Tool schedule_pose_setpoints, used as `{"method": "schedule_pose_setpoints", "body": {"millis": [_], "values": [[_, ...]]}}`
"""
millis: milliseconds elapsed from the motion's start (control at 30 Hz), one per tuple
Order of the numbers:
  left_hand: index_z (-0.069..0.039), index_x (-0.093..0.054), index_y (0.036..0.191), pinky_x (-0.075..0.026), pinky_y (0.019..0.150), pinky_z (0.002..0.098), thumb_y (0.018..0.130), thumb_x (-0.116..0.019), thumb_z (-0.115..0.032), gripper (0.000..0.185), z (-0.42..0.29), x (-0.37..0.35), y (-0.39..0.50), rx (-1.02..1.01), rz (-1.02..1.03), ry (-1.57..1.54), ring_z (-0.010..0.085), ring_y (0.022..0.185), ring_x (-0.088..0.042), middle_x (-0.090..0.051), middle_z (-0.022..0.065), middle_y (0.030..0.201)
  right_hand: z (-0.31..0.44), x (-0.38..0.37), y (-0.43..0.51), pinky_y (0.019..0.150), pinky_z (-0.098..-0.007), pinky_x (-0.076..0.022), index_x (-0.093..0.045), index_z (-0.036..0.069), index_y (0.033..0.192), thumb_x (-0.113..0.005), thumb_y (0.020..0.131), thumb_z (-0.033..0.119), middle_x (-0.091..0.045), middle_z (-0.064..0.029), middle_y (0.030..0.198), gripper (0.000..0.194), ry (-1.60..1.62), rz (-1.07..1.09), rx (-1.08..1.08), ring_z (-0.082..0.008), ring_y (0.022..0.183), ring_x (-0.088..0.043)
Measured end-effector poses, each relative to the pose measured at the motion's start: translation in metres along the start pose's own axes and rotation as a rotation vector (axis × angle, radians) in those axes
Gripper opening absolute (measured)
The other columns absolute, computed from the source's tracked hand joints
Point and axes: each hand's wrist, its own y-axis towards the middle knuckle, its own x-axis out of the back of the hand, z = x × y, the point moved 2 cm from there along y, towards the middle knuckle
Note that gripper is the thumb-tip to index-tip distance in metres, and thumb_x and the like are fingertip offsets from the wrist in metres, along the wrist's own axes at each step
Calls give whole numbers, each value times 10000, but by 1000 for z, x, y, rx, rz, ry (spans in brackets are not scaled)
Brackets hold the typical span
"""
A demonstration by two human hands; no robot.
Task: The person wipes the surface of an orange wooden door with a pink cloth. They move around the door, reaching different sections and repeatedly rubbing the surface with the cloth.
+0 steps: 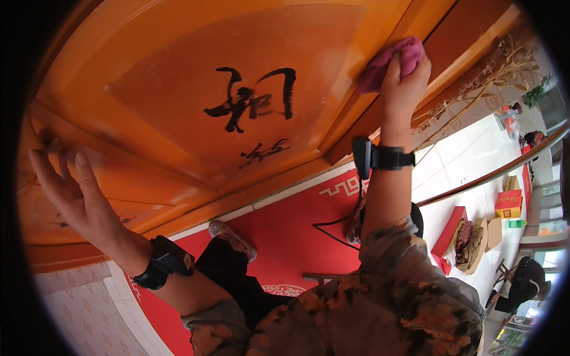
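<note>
An orange-brown wooden door [178,40] with recessed panels and black brush-written characters fills the upper left. My right hand [405,82] grips a bunched pink cloth [378,66], which lies against the raised frame at the panel's right edge. Near a dark round knob or fitting [46,135] at the far left, my left hand [71,191] has its fingers spread and holds nothing. Whether its fingertips touch the wood I cannot tell. Both wrists wear black strapped devices.
Dried plant stems [472,95] stand right of the door. A red patterned carpet [285,222] lies below, with a dark cable on it. Beyond a curved metal rail [485,178] are open boxes with cloth [470,244], a red gift box [508,204] and a seated person [525,285].
</note>
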Motion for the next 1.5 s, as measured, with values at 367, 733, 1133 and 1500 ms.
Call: {"method": "schedule_pose_setpoints", "body": {"millis": [367, 733, 1133, 1500], "values": [[-23, -359, 1534, -411, 1134, 432, 993, -601, -29, 593, -7, -6, 3, -53, 6, 40, 270, 1351, -487, -471, 162, 1502, -119, -69, -272, 944, -455, -478, -480, -48, 1256, -575, 951, 121, -574, -280, 1220, 361, -76, 384, -592, -443, 1144, -575], [4, -303, 1556, -337, 1176, 479, 1001, -599, -64, 633, -4, -5, 3, -91, 2, 46, 305, 1428, -410, -409, 180, 1552, -235, -102, -384, 849, -482, -537, -654, -35, 1123, -741, 794, 380, -710, -267, 1018, 538, 12, 786, -1126, -443, 1006, -682], [-13, -319, 1558, -278, 1203, 429, 994, -552, 6, 611, 6, 13, 6, -67, 51, -60, 268, 1487, -324, -278, 137, 1631, 30, 26, -15, 1084, -430, -363, -563, 16, 1259, -701, 870, 4, -525, -185, 1291, 413, 62, -33, 128, -357, 1239, -493], [5, -393, 1520, -267, 1196, 381, 907, -515, 69, 628, 3, 17, 11, -107, 18, -58, 316, 1465, -359, -393, 179, 1566, 105, -18, 31, 1029, -468, -369, -537, -16, 1141, -652, 835, -51, -473, -227, 1158, 329, 44, -210, 221, -401, 1151, -451]]}}
